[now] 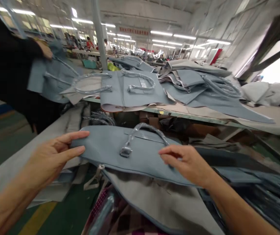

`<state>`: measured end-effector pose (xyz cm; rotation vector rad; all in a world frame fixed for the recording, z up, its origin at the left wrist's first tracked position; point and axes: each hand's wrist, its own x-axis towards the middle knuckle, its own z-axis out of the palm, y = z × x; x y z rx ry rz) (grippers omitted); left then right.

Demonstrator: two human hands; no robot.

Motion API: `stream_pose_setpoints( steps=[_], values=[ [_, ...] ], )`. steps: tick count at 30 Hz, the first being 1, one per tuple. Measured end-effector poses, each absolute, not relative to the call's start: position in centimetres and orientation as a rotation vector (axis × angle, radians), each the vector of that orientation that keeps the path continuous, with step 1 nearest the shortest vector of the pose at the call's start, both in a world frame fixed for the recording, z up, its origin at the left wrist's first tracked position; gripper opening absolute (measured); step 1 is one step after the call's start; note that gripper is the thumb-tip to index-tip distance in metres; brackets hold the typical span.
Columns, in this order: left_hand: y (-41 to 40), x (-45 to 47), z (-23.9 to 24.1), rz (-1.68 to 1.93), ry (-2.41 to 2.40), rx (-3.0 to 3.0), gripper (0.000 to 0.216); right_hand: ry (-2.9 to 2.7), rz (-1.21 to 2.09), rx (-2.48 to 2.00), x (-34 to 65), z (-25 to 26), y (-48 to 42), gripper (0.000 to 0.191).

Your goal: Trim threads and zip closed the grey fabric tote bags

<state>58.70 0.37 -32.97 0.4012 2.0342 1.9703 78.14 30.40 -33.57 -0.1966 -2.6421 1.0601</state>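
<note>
A blue-grey handbag piece (103,148) with a grey lining (154,195) hangs in front of me, over my lap. Its left end sits between the thumb and fingers of my left hand (54,153). A plastic-wrapped handle (146,125) arches up from the blue panel, with a buckle-like tab (125,151) at its left foot. My right hand (187,161) is closed at the handle's right foot, thumb and forefinger pinched together, hiding that end. Below the panel's left corner dangles a pale strap (94,179) from a small metal ring.
Across the front runs a table (179,114) bearing blue-grey bag panels (140,88) and a stacked pile (191,78). A person in black (10,65) stands left, holding another bag piece (54,75). Grey sheets (47,147) lie at left; more wrapped handles (272,195) are piled at right.
</note>
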Motion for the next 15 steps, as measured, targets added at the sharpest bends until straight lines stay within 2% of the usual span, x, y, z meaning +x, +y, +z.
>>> stream_pose_setpoints(
  steps=[3, 6, 8, 12, 15],
  values=[
    [1.5, 59.2, -31.2, 1.913, 2.185, 0.719, 0.031, -2.739, 1.203, 0.043, 77.0, -34.4, 26.5, 0.02],
    [2.8, 59.7, -29.6, 1.725, 2.387, 1.022, 0.04, -2.709, 1.226, 0.203, 76.1, -34.4, 23.9, 0.016],
    [3.9, 60.1, -28.7, 1.57, 2.53, 1.218, 0.043, -2.645, 1.031, 0.221, 75.7, -34.2, 22.8, 0.022],
    [6.6, 61.3, -26.4, 1.308, 2.765, 1.604, 0.033, -2.421, 0.516, 0.127, 75.6, -33.9, 22.2, 0.041],
    [9.1, 63.0, -23.9, 1.128, 2.852, 1.947, 0.029, -2.262, 0.394, 0.01, 76.0, -33.1, 22.8, 0.046]
  ],
)
